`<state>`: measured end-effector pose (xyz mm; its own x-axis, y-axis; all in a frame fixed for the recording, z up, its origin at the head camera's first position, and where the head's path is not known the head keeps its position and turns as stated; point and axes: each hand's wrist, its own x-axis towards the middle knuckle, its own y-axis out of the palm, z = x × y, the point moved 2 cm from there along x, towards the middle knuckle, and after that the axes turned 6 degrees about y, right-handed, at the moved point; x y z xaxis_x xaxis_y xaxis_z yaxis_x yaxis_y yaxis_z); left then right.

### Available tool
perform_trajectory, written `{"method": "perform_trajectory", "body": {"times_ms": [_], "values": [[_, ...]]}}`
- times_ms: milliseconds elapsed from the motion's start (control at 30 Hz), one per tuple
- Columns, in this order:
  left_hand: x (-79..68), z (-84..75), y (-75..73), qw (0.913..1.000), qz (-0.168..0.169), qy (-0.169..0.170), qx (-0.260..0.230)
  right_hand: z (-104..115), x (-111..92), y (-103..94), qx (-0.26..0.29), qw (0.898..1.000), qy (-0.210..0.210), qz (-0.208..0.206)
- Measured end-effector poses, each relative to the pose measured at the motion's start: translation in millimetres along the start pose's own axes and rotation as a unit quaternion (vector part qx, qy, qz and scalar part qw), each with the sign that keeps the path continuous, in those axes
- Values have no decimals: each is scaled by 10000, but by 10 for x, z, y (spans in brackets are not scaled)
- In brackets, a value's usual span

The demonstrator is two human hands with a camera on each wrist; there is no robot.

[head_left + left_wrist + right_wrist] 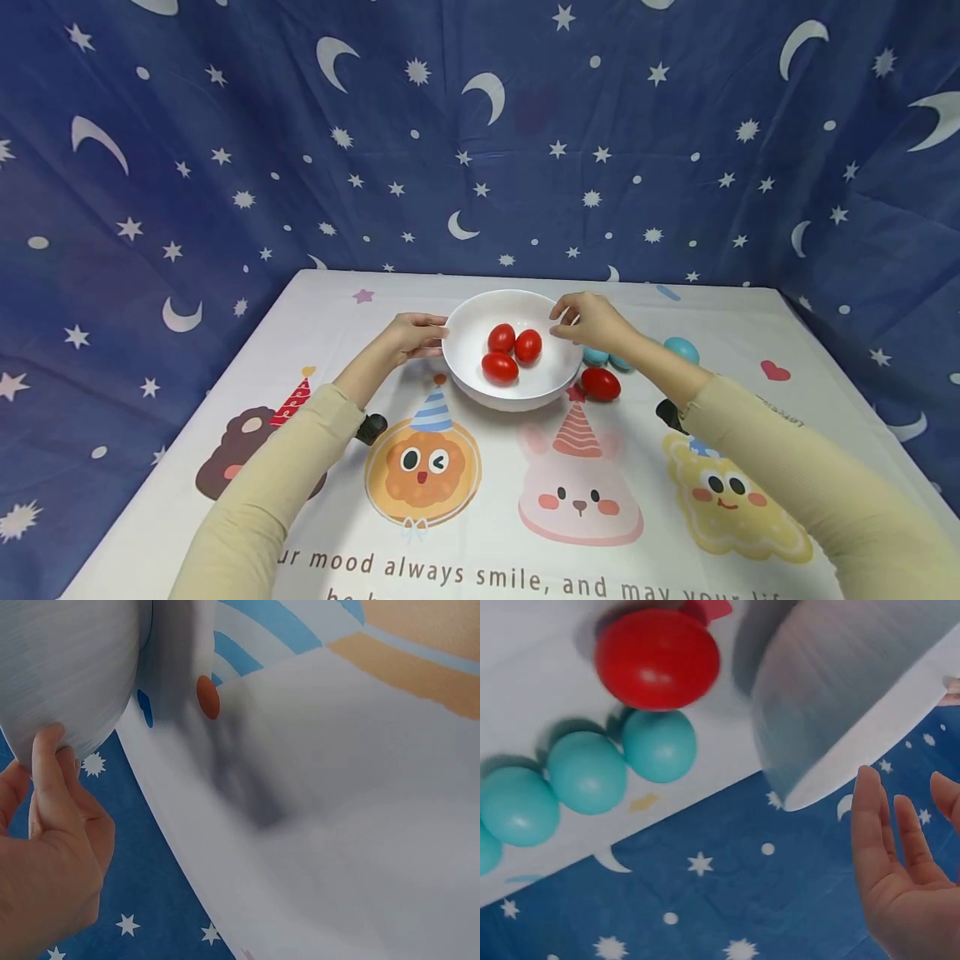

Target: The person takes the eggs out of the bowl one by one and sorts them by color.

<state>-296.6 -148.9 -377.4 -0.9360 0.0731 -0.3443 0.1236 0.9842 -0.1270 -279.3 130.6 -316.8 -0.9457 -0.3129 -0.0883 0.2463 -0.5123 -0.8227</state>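
A white bowl holds three red eggs. My left hand grips the left side of the bowl, thumb and fingers at its rim, as the left wrist view shows. At the opposite side, my right hand hovers by the rim with loosely bent, spread fingers and nothing between them. In the right wrist view a gap shows between those fingertips and the bowl wall. Another red egg lies on the table, just right of the bowl.
Several turquoise eggs lie in a row beside the red egg, partly hidden by my right arm in the head view. A white cloth with cartoon prints covers the table. Behind hangs a blue star-and-moon curtain.
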Motion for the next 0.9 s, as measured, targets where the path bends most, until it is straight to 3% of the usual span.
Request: {"method": "perform_trajectory", "body": {"times_ms": [233, 567, 900], "values": [[-23, -10, -13, 10000, 0, -4, -37, 239, 153, 65, -358, 9978, -1, 560], [17, 5, -18, 10000, -41, -5, -24, 478, 369, 183, -1026, 9890, -124, 1059], [25, 9, -9, 9999, -48, -93, 62, 592, 480, 287, -951, 9859, -77, 1372]]}}
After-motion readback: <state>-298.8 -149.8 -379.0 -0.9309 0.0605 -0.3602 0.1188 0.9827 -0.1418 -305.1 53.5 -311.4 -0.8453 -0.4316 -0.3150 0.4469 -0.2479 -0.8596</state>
